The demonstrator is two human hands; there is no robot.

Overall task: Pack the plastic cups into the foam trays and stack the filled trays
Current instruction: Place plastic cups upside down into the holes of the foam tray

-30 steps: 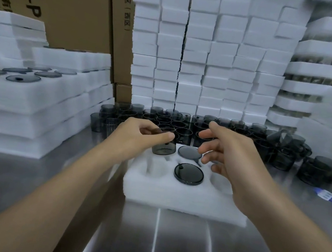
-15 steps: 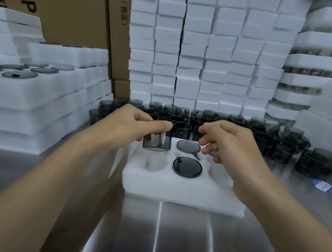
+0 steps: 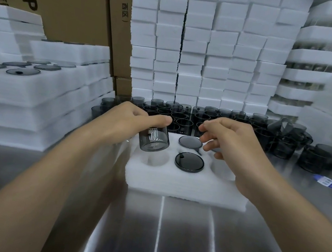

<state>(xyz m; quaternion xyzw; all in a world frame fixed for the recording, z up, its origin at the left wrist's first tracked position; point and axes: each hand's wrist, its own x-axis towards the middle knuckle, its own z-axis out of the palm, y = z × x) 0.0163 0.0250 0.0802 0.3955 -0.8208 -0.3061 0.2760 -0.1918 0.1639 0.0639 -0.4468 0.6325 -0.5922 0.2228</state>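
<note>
Your left hand [image 3: 131,125] grips a smoky grey plastic cup [image 3: 154,140] by its upper rim, fingers and thumb wrapped round it. The cup tilts slightly and hangs just above the left side of the foam tray [image 3: 184,187], over the far left pocket; the near left pocket [image 3: 153,160] below it lies open. Your right hand [image 3: 233,153] hovers over the tray's right side with bent fingers; a dark edge peeks out beneath them, and you cannot tell whether they hold it. In the tray's middle column two dark round tops show, the far one [image 3: 190,142] greyer, the near one [image 3: 189,162] black and glossy. The tray lies flat on the steel desk [image 3: 167,241]. Behind the tray stand rows of loose cups [image 3: 182,120], with a tumbled cluster [image 3: 284,140] to its right. A blue label [image 3: 325,181] lies on the desk right of the tray. Left of the tray rise stacked filled trays [image 3: 39,91]; behind it, a wall of white foam blocks [image 3: 202,46] and cardboard boxes [image 3: 70,9].
</note>
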